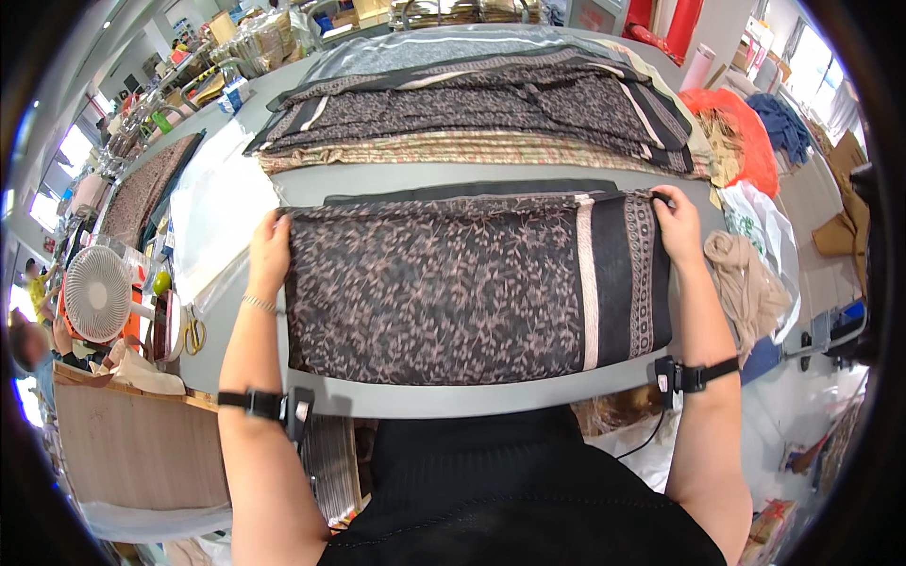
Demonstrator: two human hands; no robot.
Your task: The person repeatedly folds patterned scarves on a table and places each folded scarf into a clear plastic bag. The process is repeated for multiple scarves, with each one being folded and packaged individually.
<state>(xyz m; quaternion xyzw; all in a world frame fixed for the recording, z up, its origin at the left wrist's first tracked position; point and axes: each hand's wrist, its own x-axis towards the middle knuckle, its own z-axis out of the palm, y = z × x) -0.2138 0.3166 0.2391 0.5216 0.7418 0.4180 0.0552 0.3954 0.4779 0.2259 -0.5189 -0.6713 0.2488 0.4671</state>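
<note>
A folded black scarf (pixel 439 290) with a pinkish leaf pattern lies across the front of the grey table (pixel 425 403). Its right end carries a white stripe and a patterned border band. My left hand (pixel 270 251) grips the scarf's far left corner between thumb and fingers. At the far right corner, my right hand (pixel 677 226) pinches the cloth the same way. A strip of plain black border shows beyond the folded edge. Farther back lies a pile of similar folded dark scarves (pixel 460 113), resting on beige patterned cloth (pixel 425 152).
Clear plastic bags (pixel 219 212) lie to the left, near gold-handled scissors (pixel 194 336) and a white fan (pixel 98 293). On the right are a red plastic bag (pixel 757 148), a white plastic bag (pixel 768 226) and a crumpled beige cloth (pixel 747 283). Another person (pixel 32 339) is at far left.
</note>
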